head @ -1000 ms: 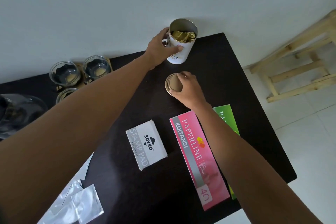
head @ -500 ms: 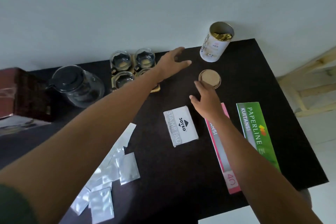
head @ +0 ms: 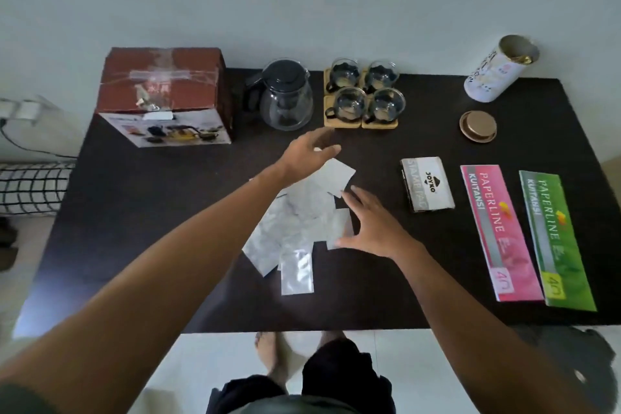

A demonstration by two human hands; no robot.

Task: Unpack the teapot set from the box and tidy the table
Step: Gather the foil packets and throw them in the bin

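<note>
On the dark table (head: 134,245) a glass teapot (head: 285,97) stands beside the red cardboard box (head: 164,94). Several glass cups (head: 364,94) sit on wooden coasters to the teapot's right. A heap of clear plastic wrappers (head: 299,225) lies mid-table. My left hand (head: 311,153) hovers open over the heap's far edge. My right hand (head: 373,225) is spread open at the heap's right side, fingertips touching the wrappers. Neither hand holds anything.
At the far right corner stands an open white tin (head: 497,72), with its gold lid (head: 478,126) lying in front. A stamp pad box (head: 426,183), a pink receipt book (head: 497,228) and a green receipt book (head: 554,239) lie on the right.
Both hands left the tin and its lid and moved left to the plastic wrappers. My view swung left, bringing the box and teapot into sight.
</note>
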